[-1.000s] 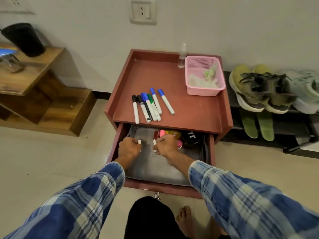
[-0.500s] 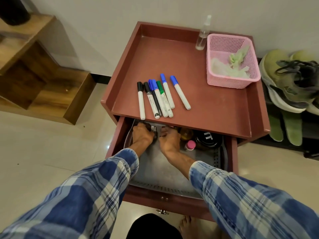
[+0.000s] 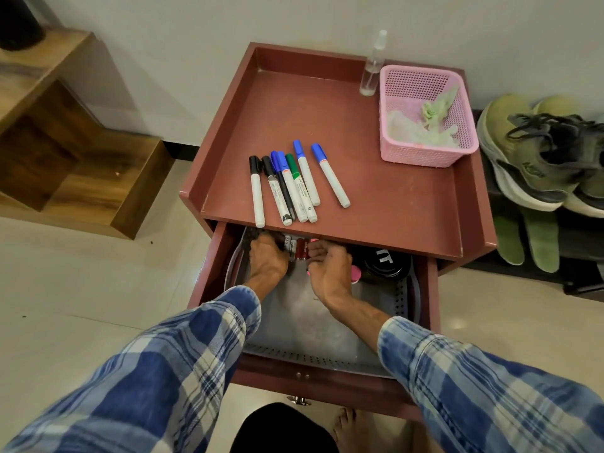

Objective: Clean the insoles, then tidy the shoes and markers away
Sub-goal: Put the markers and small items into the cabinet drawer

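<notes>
The left hand (image 3: 267,258) and right hand (image 3: 328,269) reach under the tabletop edge (image 3: 376,245).

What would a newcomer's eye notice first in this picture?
The left hand and right hand meet over dark red markers at the back of the open reddish-brown drawer. Above, white markers with black, blue and green caps lie in a row on the cabinet top, a pink plastic basket at its far right corner.
</notes>
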